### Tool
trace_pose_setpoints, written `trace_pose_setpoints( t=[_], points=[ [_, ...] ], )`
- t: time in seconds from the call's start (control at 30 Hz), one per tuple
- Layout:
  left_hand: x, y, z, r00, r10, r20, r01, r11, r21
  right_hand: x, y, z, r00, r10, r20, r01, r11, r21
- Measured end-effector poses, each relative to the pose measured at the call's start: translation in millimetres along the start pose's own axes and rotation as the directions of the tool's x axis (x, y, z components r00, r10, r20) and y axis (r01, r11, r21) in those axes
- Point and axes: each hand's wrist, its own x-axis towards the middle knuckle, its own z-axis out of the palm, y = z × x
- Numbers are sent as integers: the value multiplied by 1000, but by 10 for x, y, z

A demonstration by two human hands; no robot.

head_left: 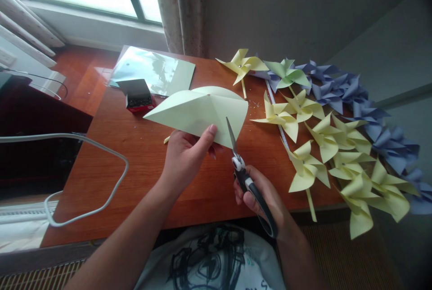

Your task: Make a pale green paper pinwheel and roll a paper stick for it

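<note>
The pale green folded paper (199,110) is held above the wooden desk (135,164), its near edge pinched in the left hand (187,155), while the scissors (241,168) gripped by the right hand (259,195) point up into its lower right edge.

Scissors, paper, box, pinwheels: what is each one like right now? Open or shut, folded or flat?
scissors: in the right hand, blades cutting into the paper's edge
pale green paper: creased, held up by the left hand
small red box: open, dark bits inside
pinwheels: folded and finished, lying on the table
glossy sheets: lying flat
</note>
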Motion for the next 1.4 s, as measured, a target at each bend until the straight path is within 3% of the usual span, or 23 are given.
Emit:
trace_pose_setpoints(
  t=[1.4],
  points=[
    [18, -14, -29, 996, 54, 73, -57, 998, 34, -46, -16, 4, 996, 80, -36, -78, 995, 60]
  ],
)
